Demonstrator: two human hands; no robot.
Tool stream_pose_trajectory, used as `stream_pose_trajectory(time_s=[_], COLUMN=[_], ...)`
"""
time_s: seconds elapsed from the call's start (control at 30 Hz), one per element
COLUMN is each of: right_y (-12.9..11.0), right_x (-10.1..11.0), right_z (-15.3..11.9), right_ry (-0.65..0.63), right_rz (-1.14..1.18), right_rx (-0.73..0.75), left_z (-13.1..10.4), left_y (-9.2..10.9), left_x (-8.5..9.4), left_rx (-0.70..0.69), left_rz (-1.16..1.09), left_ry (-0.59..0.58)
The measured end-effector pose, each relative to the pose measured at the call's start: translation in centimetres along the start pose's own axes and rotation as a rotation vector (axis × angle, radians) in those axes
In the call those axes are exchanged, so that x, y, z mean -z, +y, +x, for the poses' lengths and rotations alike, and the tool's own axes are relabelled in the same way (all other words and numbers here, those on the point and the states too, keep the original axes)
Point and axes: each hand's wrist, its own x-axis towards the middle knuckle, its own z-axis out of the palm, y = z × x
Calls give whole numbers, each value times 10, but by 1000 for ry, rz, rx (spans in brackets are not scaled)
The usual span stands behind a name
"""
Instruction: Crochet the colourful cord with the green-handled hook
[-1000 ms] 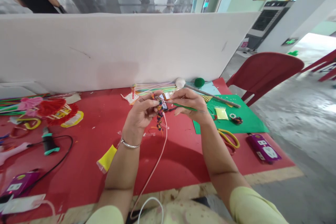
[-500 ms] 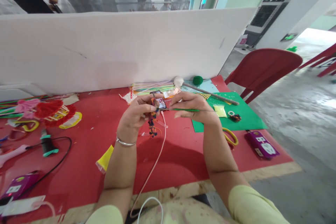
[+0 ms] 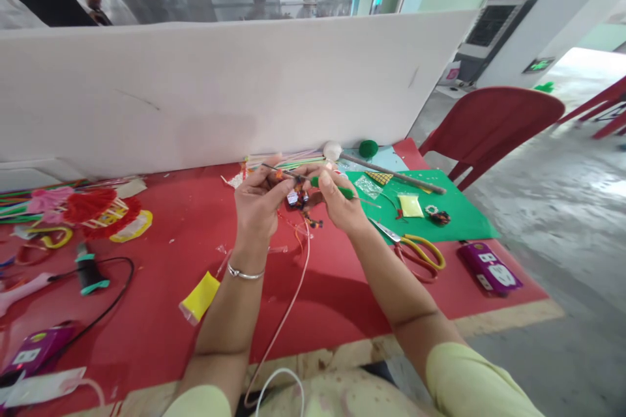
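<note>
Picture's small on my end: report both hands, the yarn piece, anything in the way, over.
Left hand gripping orange-and-dark yarn piece. Right hand holding green-handled tool. No clear obstruction; pink cable nearby, scissors off to the right.

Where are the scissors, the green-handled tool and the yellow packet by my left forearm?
Scissors (image 3: 400, 240): head view, where blades meet handles.
Green-handled tool (image 3: 346, 193): head view, on the green handle.
Yellow packet (image 3: 201, 296): head view, on its yellow middle.
</note>
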Motion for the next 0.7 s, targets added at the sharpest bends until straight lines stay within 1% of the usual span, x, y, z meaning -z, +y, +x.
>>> stream_pose_trajectory(time_s=[0.07, 0.13, 0.23, 0.33, 0.47, 0.53, 0.57, 0.63, 0.7], right_y=[-3, -5, -9, -10, -5, 0, 2, 8, 13], right_x=[-9, -11, -6, 0, -1, -4, -6, -9, -10], right_z=[-3, -4, -2, 1, 1, 0, 0, -2, -2], right_ry=[81, 109, 72, 45, 127, 174, 196, 246, 294], right_rz=[-14, -28, -117, -293, -408, -473, -504, -528, -478], right_rx=[-49, -40, 57, 151, 266, 344, 385, 440, 440], left_z=[1, 1, 1, 0, -5, -7, -8, -7, -4], left_y=[1, 2, 3, 3, 1, 1, 1, 1, 3], left_x=[0, 1, 3, 3, -2, -5, -6, -5, -3], left_rx=[-45, -37, 4, -30, -132, -139, -116, -15, 105], left_rz=[21, 28, 28, 90, 240, 233, 200, 109, 41], left_ry=[47, 50, 30, 24, 67, 75, 65, 21, -23])
